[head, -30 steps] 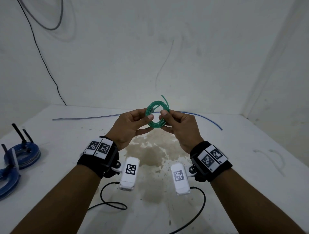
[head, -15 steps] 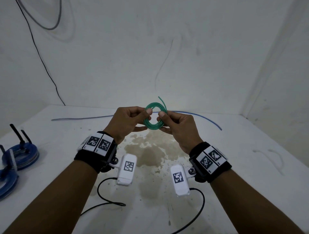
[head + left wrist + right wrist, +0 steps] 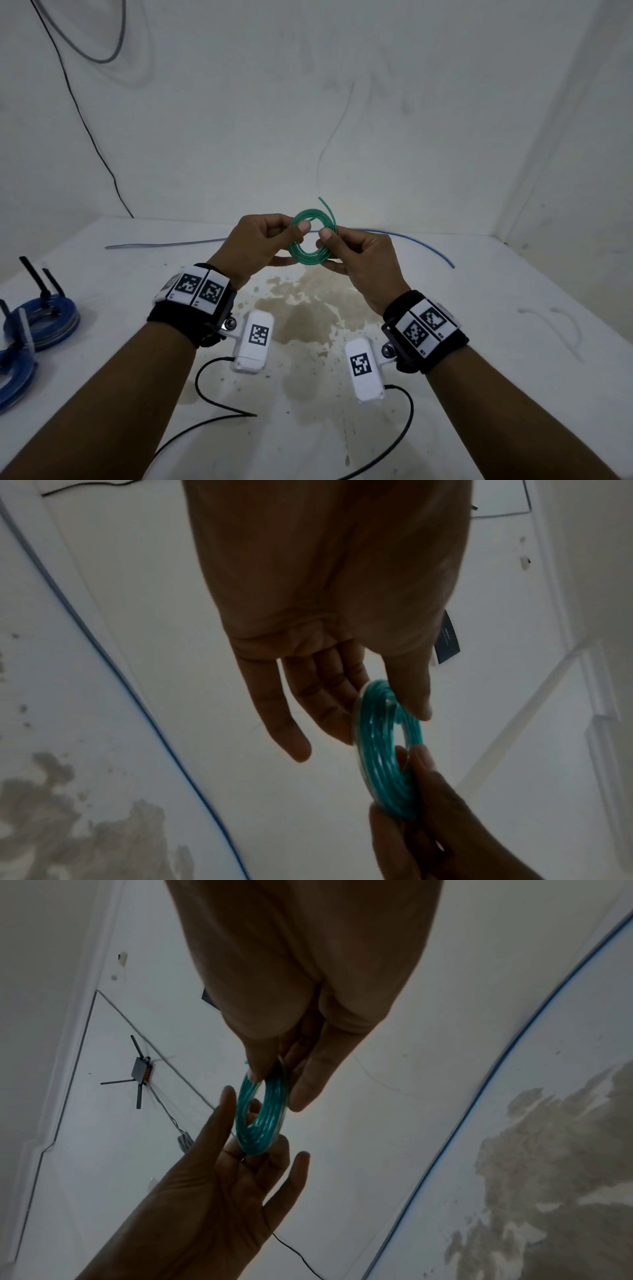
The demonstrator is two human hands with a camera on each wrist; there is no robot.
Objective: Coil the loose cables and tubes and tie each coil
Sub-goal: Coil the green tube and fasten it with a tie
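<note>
The white tabletop [image 3: 445, 342] fills the lower part of the head view, walled at the back and the right, with a broad brown stain [image 3: 301, 308] at its middle taken here as the landmark; bare surface lies around the stain on both sides, and the tabletop's right side beyond it runs up to the right wall. Above the stain's far edge both forearms reach forward and meet, each wrist wearing a black band with printed markers and a small white camera block; the left hand [image 3: 263, 240] is held raised, thumb on top and fingers beneath, its grip pinching the left side of the green tube coil [image 3: 310, 253]; the right hand [image 3: 359, 260] mirrors it, thumb and forefinger pinching the coil's right side, the other fingers loosely extended below; the left wrist view shows that hand's fingers fairly straight behind the coil with the thumb pressing its front. The coil is held in the air above the stain's far edge, several turns wound flat, one short free end [image 3: 327, 209] sticking up from its top right. Beyond the stain a long blue tube [image 3: 428, 246] lies loose along the back of the tabletop, passing behind the hands; far left of the stain sit two blue coils [image 3: 48, 318] already bound with black ties [image 3: 34, 277]; thin black leads from the wrist cameras trail on the near side of the stain.
</note>
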